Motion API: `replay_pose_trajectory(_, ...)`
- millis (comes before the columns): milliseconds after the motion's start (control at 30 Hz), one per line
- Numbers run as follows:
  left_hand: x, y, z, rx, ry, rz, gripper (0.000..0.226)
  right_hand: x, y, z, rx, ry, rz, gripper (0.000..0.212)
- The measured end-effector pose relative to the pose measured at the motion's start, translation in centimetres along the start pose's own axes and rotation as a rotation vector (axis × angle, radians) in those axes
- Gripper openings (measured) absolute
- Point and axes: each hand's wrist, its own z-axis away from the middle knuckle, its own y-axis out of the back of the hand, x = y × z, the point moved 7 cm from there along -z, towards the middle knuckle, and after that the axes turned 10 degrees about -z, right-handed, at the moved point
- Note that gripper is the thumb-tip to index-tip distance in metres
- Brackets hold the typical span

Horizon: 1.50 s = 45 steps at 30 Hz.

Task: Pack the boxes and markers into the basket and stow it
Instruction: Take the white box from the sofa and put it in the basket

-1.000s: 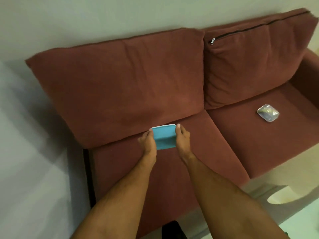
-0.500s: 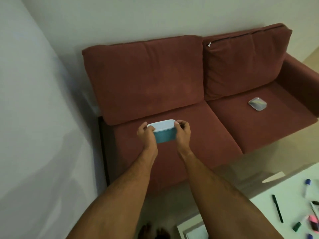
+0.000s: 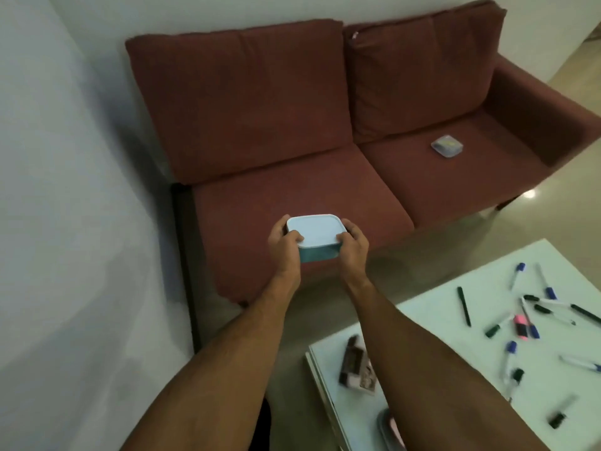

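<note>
I hold a teal box with a white lid (image 3: 315,235) level in front of me, above the front edge of the sofa's left seat. My left hand (image 3: 284,244) grips its left end and my right hand (image 3: 354,245) grips its right end. A small clear box (image 3: 446,145) lies on the sofa's right seat cushion. Several markers (image 3: 533,317) lie scattered on the white table (image 3: 432,323) at the lower right. A dark flat box (image 3: 356,366) rests near the table's left edge. No basket is clearly visible.
The red-brown sofa (image 3: 292,131) stands against the back wall. A white wall (image 3: 65,222) runs along the left. A grey-and-pink object (image 3: 392,431) peeks from under my right forearm on the table. Beige floor lies between sofa and table.
I have pulled the teal box back from the sofa's backrest toward me, turning it lid-up. The view has backed away and the table with markers has come into sight.
</note>
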Motion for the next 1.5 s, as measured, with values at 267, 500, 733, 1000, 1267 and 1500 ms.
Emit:
replay_pose_trajectory(267,-12.5,-7.3,15.5,-0.075,0.09,0.001,0.056,1.2,19.1,6.0,0.041,0.005,0.076,0.03)
replay_pose_trajectory(500,-23.2,-11.7,25.2,-0.153,0.147,-0.11,0.057,5.4,33.2,10.6,0.08,-0.051,0.209,0.033)
replay_pose_trajectory(733,-32.8,-15.7,29.3,-0.287,0.199,-0.217,0.074,9.9,42.5,11.0,0.099,-0.085,0.326,0.048)
replay_pose_trajectory(1000,-41.2,-19.5,29.8,-0.278,0.088,-0.46,0.08,17.2,49.8,8.3,0.186,-0.086,0.372,0.056)
replay_pose_trajectory(1267,-44.3,-21.3,28.9,-0.271,-0.022,-0.654,0.076,21.2,52.4,6.7,0.205,-0.044,0.397,0.059)
replay_pose_trajectory(1500,-45.0,-21.8,29.0,-0.225,-0.123,-0.806,0.081,23.3,52.7,5.4,0.184,-0.044,0.383,0.059)
